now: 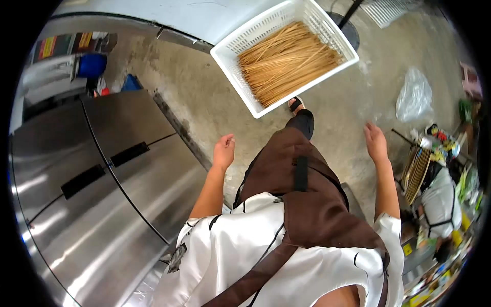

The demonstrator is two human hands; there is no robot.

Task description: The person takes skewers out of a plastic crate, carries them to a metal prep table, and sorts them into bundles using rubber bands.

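Observation:
My left hand [224,151] hangs in the air at the left of my brown apron [286,158], its fingers curled together; whether anything is in them is too small to tell. At the right, my right hand [375,139] is held out over the floor with its fingers apart and nothing in it. Neither hand touches anything in view. Beyond my feet stands a white plastic basket [239,91] full of long thin brown sticks [289,61], lying mostly side by side.
Steel cabinet doors [153,189] fill the left side. A clear plastic bag [414,96] lies on the concrete floor [189,87] at the right. A person [441,199] in white is at the lower right, beside cardboard [415,171] and clutter. A round black base [347,37] stands behind the basket.

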